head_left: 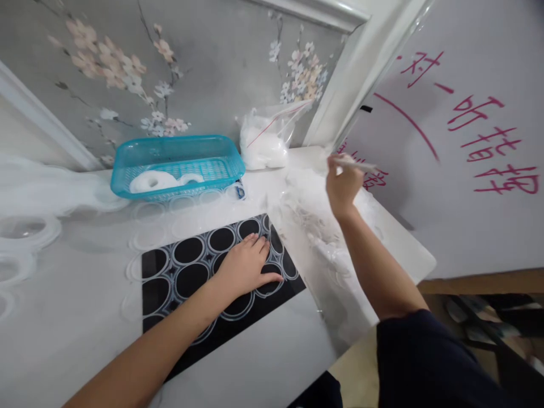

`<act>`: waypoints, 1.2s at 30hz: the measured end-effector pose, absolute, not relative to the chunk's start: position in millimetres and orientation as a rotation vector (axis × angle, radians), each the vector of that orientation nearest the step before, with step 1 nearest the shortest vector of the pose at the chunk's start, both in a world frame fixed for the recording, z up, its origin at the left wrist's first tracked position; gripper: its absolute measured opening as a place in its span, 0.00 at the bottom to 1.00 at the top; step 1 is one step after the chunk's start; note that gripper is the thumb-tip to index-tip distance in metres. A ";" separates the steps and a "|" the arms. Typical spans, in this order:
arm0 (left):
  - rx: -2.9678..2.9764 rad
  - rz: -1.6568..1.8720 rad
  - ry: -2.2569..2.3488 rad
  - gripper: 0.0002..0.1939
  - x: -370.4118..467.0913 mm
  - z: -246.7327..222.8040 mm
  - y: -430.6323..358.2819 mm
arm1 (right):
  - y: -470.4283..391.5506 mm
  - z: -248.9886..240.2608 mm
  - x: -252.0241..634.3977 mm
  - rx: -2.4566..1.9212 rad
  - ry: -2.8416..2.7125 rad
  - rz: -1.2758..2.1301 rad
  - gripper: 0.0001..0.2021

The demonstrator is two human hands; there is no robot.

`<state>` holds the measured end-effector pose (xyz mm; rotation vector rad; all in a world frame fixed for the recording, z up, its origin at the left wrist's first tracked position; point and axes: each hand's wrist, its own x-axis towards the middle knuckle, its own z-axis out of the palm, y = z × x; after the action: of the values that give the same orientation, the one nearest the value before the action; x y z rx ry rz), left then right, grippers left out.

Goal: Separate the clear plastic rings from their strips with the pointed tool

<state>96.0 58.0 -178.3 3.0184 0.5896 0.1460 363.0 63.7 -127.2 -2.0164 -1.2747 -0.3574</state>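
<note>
Both busy: left hand (246,265) spread, gripping nothing, flat on the pale-ringed black board (193,280) at clock centre; at two o'clock, right hand (345,182) closed around a slender white tool (362,165). Seemingly midway: at eleven, white rings (141,182) already in the blue basket (232,161) (cannot tell the number left).

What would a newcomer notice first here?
Probably the bold red handwriting on the whiteboard at upper right. Next, the turquoise basket holding white rings, left of centre, before the flowered wall. Nearer, the left hand lies on a circle-patterned black mat, while the raised right hand holds a slender pale tool.
</note>
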 end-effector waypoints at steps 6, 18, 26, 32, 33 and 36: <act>3.044 0.166 0.565 0.44 93.9 -181.2 58.1 | 40.5 -139.9 359.2 -2.336 -1.238 -0.140 0.10; 3.072 0.223 0.544 0.45 98.2 -181.9 57.5 | 12.9 -196.1 270.0 -1.675 -1.140 0.560 0.10; 3.075 0.212 0.523 0.44 96.5 -181.9 58.7 | 13.5 -192.7 273.3 -1.670 -1.137 0.583 0.10; 3.088 0.177 0.520 0.43 97.3 -182.2 58.7 | 13.8 -193.4 273.5 -1.667 -1.127 0.596 0.11; 3.088 0.165 0.522 0.43 97.2 -182.2 58.7 | 14.0 -192.9 273.8 -1.672 -1.130 0.590 0.11; 3.073 0.145 0.514 0.43 96.9 -182.1 58.9 | 15.0 -191.2 275.3 -1.684 -1.159 0.575 0.10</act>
<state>96.9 58.9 -182.1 3.0729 0.5139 0.1453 275.3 15.0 -191.2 -1.6845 -1.1592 0.5745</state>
